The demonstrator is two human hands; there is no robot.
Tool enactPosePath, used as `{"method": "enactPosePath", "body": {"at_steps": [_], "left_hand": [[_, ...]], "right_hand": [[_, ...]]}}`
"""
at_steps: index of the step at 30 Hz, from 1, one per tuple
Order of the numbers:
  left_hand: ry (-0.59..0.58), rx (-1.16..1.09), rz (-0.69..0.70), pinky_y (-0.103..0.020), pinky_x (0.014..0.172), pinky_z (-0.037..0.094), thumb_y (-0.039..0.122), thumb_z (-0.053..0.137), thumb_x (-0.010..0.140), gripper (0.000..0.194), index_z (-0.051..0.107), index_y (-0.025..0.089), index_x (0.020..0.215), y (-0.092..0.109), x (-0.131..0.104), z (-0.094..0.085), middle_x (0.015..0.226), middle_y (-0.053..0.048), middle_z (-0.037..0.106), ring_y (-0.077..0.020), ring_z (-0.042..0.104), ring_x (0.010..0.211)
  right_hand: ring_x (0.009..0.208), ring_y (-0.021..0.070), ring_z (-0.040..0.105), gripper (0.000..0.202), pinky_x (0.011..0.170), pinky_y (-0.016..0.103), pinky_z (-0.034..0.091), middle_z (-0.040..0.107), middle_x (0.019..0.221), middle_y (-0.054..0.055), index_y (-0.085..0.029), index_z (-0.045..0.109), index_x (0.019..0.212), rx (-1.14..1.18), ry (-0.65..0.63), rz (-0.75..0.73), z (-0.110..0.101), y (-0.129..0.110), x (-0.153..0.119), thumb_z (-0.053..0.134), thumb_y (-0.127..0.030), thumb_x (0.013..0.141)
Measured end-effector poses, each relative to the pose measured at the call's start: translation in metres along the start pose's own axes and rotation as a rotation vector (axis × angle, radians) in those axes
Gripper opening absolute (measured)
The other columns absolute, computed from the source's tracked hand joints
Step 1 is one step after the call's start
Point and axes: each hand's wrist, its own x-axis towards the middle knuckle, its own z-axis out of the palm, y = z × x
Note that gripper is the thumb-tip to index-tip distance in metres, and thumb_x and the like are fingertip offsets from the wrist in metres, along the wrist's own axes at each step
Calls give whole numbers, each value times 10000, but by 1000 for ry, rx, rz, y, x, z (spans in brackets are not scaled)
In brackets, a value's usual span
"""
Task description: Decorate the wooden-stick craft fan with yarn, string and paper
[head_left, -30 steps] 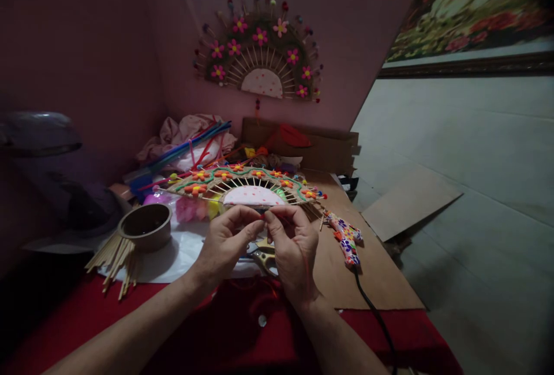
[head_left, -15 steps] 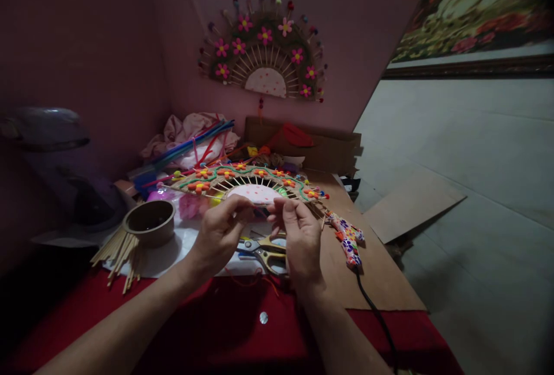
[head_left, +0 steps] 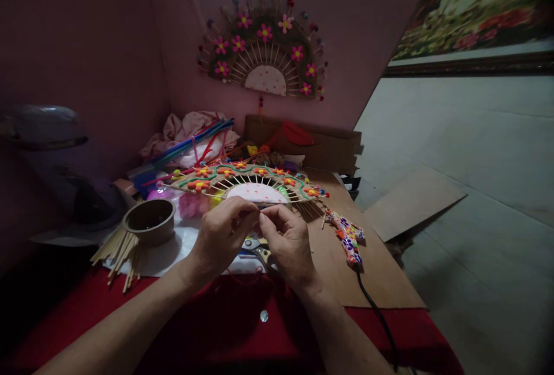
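Observation:
My left hand (head_left: 223, 233) and my right hand (head_left: 288, 242) meet at the fingertips, both pinched. Whatever they hold is too small to make out. Just beyond them lies a half-round fan (head_left: 199, 184) of sticks with orange flowers, a green wavy cord and a dotted pale centre (head_left: 258, 192). Scissors (head_left: 253, 244) rest beneath my hands, partly hidden by my right hand. A thin red string (head_left: 244, 278) lies near the front edge of the white sheet (head_left: 186, 248).
A round bowl (head_left: 150, 222) and wooden sticks (head_left: 116, 254) are at left. A flower-patterned glue gun (head_left: 347, 236) with a black cord lies on cardboard (head_left: 381, 282) at right. A finished-looking fan (head_left: 265, 33) hangs behind. A small shiny disc (head_left: 264, 316) lies on red cloth.
My right hand has moved left and its fingers have closed in to meet my left fingertips. Both hands sit slightly lower, below the fan's pale centre.

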Motion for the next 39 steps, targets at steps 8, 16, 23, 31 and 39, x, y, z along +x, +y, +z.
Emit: {"method": "enactPosePath", "body": {"at_steps": [8,16,23,31,39], "left_hand": [[24,23,101,-242,599,451,99,539,840,96,608,165,828,0,-1,1,720,-19,631,-122,563,653],[25,60,205,-271,709,503,70,551,834,140,629,162,905,3,-3,-1,821,-57,672,-152,629,794],[81,73,246,-269,735,521,65,556,836,162,648,166,922,4,-2,0,841,-54,692,-148,648,824],[116,-85,72,-201,557,471,85,600,809,120,664,163,875,6,-1,0,799,-36,692,-116,623,692],[101,-339,-191,-195,522,466,100,633,792,140,697,188,879,2,-5,3,807,-12,690,-112,628,669]], "right_hand": [[588,116,551,113,557,229,451,611,680,-2,-179,621,803,88,-12,23,3,0,-2,573,-273,840],[448,68,457,144,435,188,373,553,553,-46,-168,584,746,294,1,132,4,-6,-2,613,-299,798],[372,49,380,169,365,177,293,499,477,-72,-163,578,750,336,-10,157,4,-8,-1,622,-323,782],[369,32,295,168,378,178,228,392,449,-103,-161,590,802,344,-5,115,5,0,-1,621,-326,809],[386,28,260,187,379,176,185,368,453,-107,-154,580,774,358,11,132,4,-2,-1,629,-333,799]]}}
